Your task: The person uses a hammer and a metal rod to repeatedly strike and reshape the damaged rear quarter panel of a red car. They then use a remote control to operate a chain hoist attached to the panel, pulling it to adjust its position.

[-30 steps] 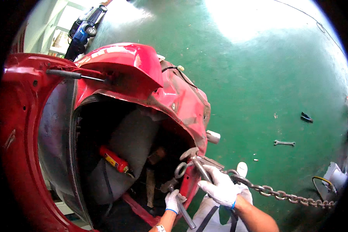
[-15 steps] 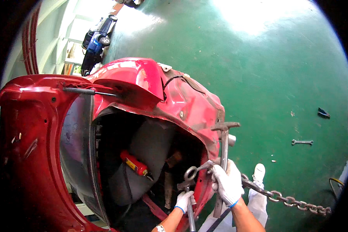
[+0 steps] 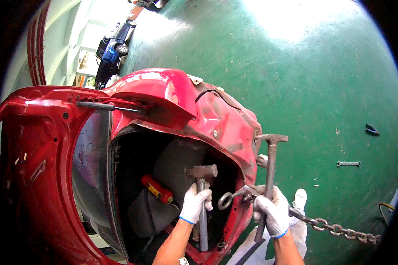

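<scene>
My left hand [image 3: 193, 204], in a white glove, is closed around the handle of a short heavy hammer [image 3: 201, 171]. It holds the hammer head-up over the boot opening of a red car body [image 3: 229, 128]. My gloved right hand [image 3: 272, 213] grips a second, longer hammer [image 3: 270, 165] with a narrow cross-shaped head, also held head-up. Beside that hand, a metal clamp [image 3: 247, 191] with a round ring [image 3: 224, 201] sits at the boot's rear edge. A thick chain [image 3: 334, 228] runs off to the right from behind the right hand.
A red fire extinguisher [image 3: 158, 190] lies inside the boot. The raised boot lid [image 3: 40, 145] with its strut [image 3: 102, 106] stands at left. On the green floor lie an open-ended spanner [image 3: 348, 164] and dark pliers [image 3: 372, 129]. A blue vehicle [image 3: 115, 49] stands far off.
My left hand has risen up and left with its hammer, away from the clamp's ring. The right hand and its hammer have shifted slightly right. The view has shifted a little.
</scene>
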`<state>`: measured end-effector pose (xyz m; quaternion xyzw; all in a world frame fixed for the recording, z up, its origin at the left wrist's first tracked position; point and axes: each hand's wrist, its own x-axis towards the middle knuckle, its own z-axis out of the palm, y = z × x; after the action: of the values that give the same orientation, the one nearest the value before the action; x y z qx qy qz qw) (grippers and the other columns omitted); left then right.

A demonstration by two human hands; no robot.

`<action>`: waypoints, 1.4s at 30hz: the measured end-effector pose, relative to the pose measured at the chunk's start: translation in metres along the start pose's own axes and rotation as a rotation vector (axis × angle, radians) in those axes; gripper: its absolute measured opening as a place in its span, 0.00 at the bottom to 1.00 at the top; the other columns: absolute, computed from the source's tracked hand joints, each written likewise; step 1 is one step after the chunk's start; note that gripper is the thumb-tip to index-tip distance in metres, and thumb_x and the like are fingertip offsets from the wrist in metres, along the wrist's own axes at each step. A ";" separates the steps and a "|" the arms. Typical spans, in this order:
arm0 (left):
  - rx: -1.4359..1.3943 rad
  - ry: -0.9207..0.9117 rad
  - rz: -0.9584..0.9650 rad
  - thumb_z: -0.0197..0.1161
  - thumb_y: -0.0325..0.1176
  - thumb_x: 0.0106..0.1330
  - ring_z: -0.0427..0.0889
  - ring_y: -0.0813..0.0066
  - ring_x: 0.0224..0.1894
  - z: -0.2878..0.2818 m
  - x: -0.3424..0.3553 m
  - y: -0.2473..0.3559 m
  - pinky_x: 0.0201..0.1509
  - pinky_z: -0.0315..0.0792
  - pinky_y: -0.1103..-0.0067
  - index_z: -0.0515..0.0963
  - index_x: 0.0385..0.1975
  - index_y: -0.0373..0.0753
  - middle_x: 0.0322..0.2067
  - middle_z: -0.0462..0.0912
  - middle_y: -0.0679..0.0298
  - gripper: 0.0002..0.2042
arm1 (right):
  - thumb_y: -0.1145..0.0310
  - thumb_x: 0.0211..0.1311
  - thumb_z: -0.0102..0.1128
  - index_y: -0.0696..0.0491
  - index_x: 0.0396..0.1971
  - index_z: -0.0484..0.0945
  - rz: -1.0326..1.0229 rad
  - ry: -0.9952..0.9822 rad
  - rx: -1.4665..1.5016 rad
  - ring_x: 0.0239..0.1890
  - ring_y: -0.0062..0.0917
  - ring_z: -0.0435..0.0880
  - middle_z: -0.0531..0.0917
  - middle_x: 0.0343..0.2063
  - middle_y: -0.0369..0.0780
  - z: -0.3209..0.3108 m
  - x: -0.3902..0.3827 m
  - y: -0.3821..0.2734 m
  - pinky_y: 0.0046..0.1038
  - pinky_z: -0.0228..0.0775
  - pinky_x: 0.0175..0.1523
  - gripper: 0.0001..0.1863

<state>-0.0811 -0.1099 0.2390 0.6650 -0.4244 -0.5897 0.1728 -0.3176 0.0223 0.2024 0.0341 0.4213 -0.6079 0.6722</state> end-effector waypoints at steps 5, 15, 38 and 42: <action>-0.067 0.013 0.048 0.66 0.32 0.67 0.75 0.75 0.18 0.013 0.004 0.018 0.21 0.74 0.78 0.73 0.46 0.35 0.23 0.75 0.64 0.13 | 0.68 0.67 0.64 0.60 0.50 0.75 -0.060 0.145 -0.319 0.20 0.14 0.76 0.80 0.26 0.35 0.003 0.017 0.014 0.20 0.71 0.25 0.16; -0.528 -0.068 -0.032 0.61 0.32 0.71 0.70 0.76 0.17 0.018 -0.004 0.035 0.20 0.70 0.78 0.73 0.48 0.36 0.23 0.72 0.66 0.11 | 0.71 0.61 0.65 0.61 0.41 0.78 -0.049 0.243 -0.381 0.12 0.16 0.70 0.78 0.21 0.36 0.016 -0.028 0.007 0.20 0.62 0.15 0.12; -0.691 0.213 -0.409 0.65 0.35 0.65 0.73 0.71 0.11 -0.088 -0.057 -0.280 0.15 0.72 0.73 0.73 0.34 0.39 0.16 0.74 0.62 0.08 | 0.41 0.65 0.61 0.51 0.28 0.76 -0.581 -0.124 -2.549 0.27 0.44 0.85 0.83 0.23 0.45 0.146 0.078 -0.065 0.43 0.75 0.32 0.26; -0.664 0.197 -0.442 0.66 0.35 0.64 0.73 0.70 0.11 -0.087 -0.066 -0.294 0.14 0.72 0.73 0.72 0.34 0.39 0.16 0.74 0.62 0.10 | 0.44 0.65 0.61 0.50 0.32 0.77 -0.454 -0.270 -2.666 0.29 0.42 0.87 0.85 0.26 0.44 0.174 0.083 -0.048 0.44 0.78 0.33 0.22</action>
<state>0.1096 0.0879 0.0878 0.7017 -0.0392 -0.6510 0.2869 -0.2748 -0.1527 0.2867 -0.7652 0.6119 0.1632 0.1157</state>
